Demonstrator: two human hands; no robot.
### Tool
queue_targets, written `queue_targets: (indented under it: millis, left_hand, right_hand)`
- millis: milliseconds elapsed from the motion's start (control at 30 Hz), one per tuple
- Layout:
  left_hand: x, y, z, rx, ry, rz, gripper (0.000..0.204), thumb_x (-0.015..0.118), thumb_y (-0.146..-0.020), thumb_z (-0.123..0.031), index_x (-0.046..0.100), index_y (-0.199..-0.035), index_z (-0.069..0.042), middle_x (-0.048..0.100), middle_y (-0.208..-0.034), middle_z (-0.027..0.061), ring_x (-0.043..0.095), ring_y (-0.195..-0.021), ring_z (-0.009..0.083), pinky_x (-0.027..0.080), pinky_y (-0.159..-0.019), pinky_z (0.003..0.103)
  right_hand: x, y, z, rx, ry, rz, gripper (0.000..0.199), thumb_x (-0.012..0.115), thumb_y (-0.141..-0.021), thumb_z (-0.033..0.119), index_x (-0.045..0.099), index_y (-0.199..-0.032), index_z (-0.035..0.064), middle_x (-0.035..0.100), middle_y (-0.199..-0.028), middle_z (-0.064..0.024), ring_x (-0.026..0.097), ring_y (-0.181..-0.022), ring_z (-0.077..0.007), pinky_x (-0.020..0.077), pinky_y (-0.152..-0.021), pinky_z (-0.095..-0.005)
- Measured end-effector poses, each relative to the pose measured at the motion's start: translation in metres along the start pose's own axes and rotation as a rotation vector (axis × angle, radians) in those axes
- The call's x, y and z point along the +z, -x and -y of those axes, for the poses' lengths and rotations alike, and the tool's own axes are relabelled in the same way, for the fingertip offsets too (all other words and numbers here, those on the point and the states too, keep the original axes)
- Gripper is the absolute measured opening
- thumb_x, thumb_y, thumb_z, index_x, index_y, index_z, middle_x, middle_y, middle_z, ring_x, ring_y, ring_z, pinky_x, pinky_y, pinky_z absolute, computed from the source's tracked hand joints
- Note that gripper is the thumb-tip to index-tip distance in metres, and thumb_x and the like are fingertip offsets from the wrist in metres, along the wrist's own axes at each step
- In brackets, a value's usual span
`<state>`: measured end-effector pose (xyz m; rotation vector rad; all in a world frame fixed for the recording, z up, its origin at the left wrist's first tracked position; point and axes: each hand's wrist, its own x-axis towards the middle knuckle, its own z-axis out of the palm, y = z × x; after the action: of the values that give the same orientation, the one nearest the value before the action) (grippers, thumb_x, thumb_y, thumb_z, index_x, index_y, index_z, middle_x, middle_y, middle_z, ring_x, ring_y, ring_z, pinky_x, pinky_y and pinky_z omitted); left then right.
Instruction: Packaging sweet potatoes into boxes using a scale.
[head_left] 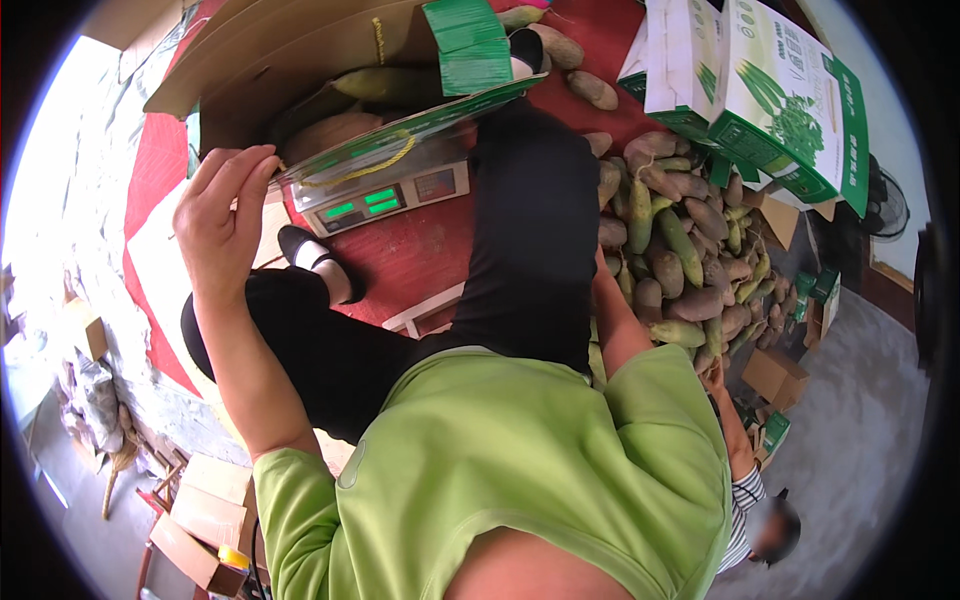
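My left hand is raised at the near left corner of an open cardboard box, fingers bent and pressed together on its edge. Inside the box lie long green radishes and a brownish one, partly hidden by the near wall. A yellow cord handle hangs on that wall. Beneath the box stands a digital scale with lit green displays. My right forearm runs down beside my right thigh, which hides the hand. Close to that arm is a large pile of green and brown radishes.
Printed white and green boxes stand at the far right. A few radishes lie on the red mat. Another person reaches toward the pile at the right. Open cardboard boxes and a broom are at lower left.
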<state>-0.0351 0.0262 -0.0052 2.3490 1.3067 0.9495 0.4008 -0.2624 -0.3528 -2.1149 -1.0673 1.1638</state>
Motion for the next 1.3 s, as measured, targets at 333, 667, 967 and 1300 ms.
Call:
queue_targets:
  millis: [333,667,967,1300]
  left_hand:
    - [-0.003,0.005,-0.002,-0.040,-0.020,0.015,0.007,0.069,-0.084,-0.006,0.069,-0.088,0.000,0.061,-0.075,0.0069,0.060,-0.065,0.0154,0.047,-0.059,0.027]
    - [-0.011,0.003,-0.004,-0.024,-0.055,0.043,0.015,0.075,-0.076,-0.011,0.069,-0.087,-0.001,0.062,-0.076,0.0076,0.062,-0.067,0.0200,0.049,-0.059,0.030]
    - [0.001,-0.002,-0.005,0.033,-0.101,0.175,0.011,0.071,-0.074,-0.012,0.067,-0.082,-0.006,0.060,-0.076,0.0064,0.060,-0.074,0.0264,0.050,-0.066,0.038]
    - [-0.010,0.004,0.003,0.030,-0.326,0.302,0.006,0.061,-0.075,-0.012,0.063,-0.081,-0.010,0.058,-0.081,0.0045,0.060,-0.087,0.0231,0.048,-0.078,0.038]
  right_hand:
    - [0.029,0.021,0.004,0.420,-1.092,0.138,0.031,0.050,-0.094,0.026,0.064,-0.110,0.0039,0.067,-0.101,-0.0039,0.061,-0.093,-0.0185,0.0478,-0.084,-0.0331]
    - [-0.001,-0.010,0.117,0.261,0.015,0.064,0.026,0.052,-0.093,0.017,0.064,-0.110,0.0017,0.066,-0.102,-0.0041,0.060,-0.093,-0.0133,0.0471,-0.084,-0.0281]
    - [-0.069,-0.099,0.227,-0.116,-0.365,-0.088,0.028,0.063,-0.087,0.009,0.062,-0.115,0.0008,0.067,-0.099,-0.0055,0.061,-0.087,-0.0115,0.0488,-0.071,-0.0255]
    - [-0.063,-0.120,0.506,-1.043,0.369,-0.337,0.065,0.076,-0.070,0.021,0.054,-0.129,0.0086,0.048,-0.134,-0.0131,0.044,-0.121,-0.0340,0.0345,-0.104,-0.0417]
